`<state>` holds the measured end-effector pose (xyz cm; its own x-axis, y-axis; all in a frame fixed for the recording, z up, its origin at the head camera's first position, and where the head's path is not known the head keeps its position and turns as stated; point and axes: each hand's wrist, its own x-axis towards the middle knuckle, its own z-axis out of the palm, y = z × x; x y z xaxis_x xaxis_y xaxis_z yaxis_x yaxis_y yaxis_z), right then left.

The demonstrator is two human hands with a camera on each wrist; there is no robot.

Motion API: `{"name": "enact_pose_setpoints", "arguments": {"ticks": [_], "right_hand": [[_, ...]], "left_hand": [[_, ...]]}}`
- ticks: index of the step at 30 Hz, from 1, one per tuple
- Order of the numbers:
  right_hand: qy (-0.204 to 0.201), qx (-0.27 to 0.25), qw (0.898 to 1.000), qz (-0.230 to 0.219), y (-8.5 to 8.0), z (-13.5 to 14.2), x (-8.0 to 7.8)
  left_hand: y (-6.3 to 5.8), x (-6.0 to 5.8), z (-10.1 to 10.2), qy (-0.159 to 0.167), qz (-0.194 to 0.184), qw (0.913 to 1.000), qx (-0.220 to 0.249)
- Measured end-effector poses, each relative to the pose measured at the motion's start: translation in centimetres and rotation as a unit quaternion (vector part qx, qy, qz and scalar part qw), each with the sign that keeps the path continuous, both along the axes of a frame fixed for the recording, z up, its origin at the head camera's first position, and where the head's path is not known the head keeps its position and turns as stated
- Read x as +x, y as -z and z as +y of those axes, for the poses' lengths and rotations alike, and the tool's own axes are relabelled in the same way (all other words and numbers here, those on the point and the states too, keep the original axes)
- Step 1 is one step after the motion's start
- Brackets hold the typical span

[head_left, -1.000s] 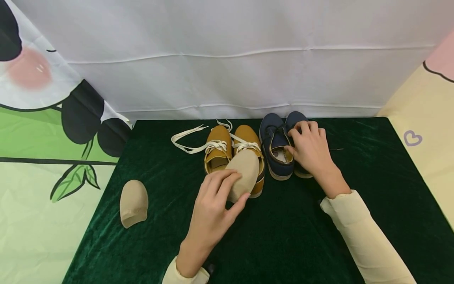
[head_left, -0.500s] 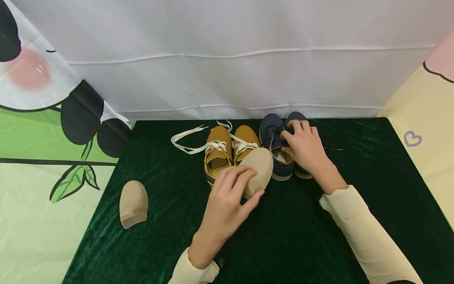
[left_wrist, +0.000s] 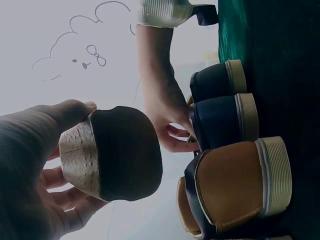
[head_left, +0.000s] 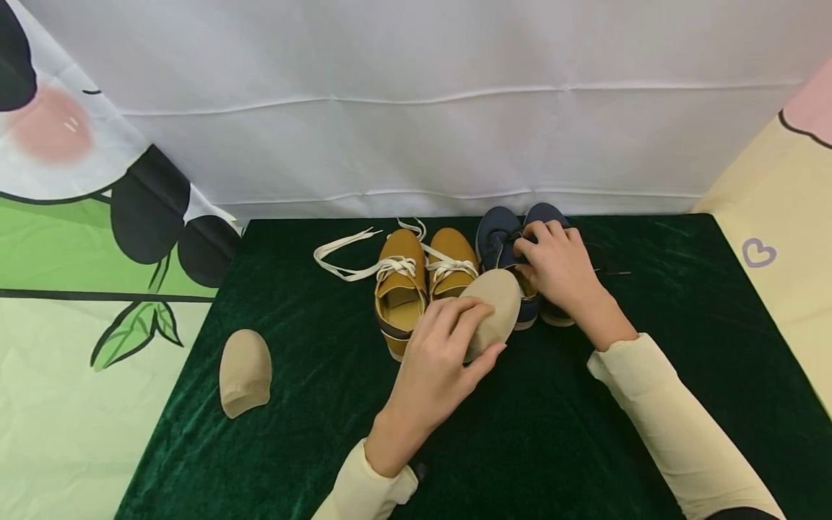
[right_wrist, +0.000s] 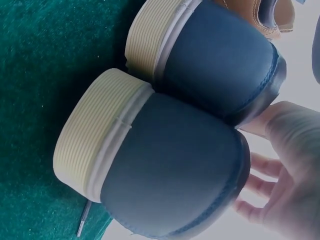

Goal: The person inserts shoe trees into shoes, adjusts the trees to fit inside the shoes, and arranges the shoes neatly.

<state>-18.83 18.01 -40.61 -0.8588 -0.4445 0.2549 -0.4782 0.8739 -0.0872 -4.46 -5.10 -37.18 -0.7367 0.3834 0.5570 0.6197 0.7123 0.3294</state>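
Note:
My left hand [head_left: 432, 368] holds a beige shoe toe insert [head_left: 502, 303] between thumb and fingers. It is raised in front of the navy shoes and partly hides a mustard shoe [head_left: 450, 245]. In the left wrist view the insert's hollow underside [left_wrist: 129, 155] shows dark. My right hand [head_left: 557, 271] is bent over the pair of navy shoes, gripping the left navy shoe [head_left: 497, 224] at its opening. Beneath that hand, the right navy shoe [head_left: 546, 212] is mostly covered. Its heel [right_wrist: 170, 160] fills the right wrist view, with fingers behind it.
Another mustard shoe [head_left: 399, 249] stands left of the first, its white lace [head_left: 338, 271] trailing leftward. Farther left, a second beige toe insert [head_left: 245, 365] lies on the green velvet cloth [head_left: 312, 433]. A white curtain [head_left: 416, 152] hangs behind the table.
My left hand has carried the toe insert rightward, from over the mustard shoes to the front of the navy ones. My right hand has shifted slightly left over the navy shoes.

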Motion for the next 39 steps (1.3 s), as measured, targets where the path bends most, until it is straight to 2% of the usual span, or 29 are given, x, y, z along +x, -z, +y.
{"name": "enact_pose_setpoints", "arguments": {"ticks": [11, 18, 25, 32, 39], "right_hand": [[-0.006, -0.012, 1.0, -0.006, -0.7, 0.3, -0.2], [-0.02, -0.006, 1.0, -0.001, -1.5, 0.4, -0.6], [-0.029, -0.022, 0.999, 0.005, -1.7, 0.5, -1.0], [-0.012, -0.042, 0.998, -0.044, -2.3, 0.7, -1.5], [0.006, -0.061, 0.993, -0.099, -2.8, 1.0, -1.8]], "left_hand": [[0.1, -0.8, 1.1, 0.001, -0.005, 0.9999, -0.015], [0.5, -1.4, 1.6, 0.004, -0.017, 0.9997, -0.016], [0.9, -1.9, 2.2, 0.0, -0.026, 0.9995, -0.017], [0.9, -2.4, 3.1, -0.004, -0.026, 0.9995, -0.019], [1.0, -2.9, 4.2, -0.026, -0.028, 0.998, -0.051]]}}
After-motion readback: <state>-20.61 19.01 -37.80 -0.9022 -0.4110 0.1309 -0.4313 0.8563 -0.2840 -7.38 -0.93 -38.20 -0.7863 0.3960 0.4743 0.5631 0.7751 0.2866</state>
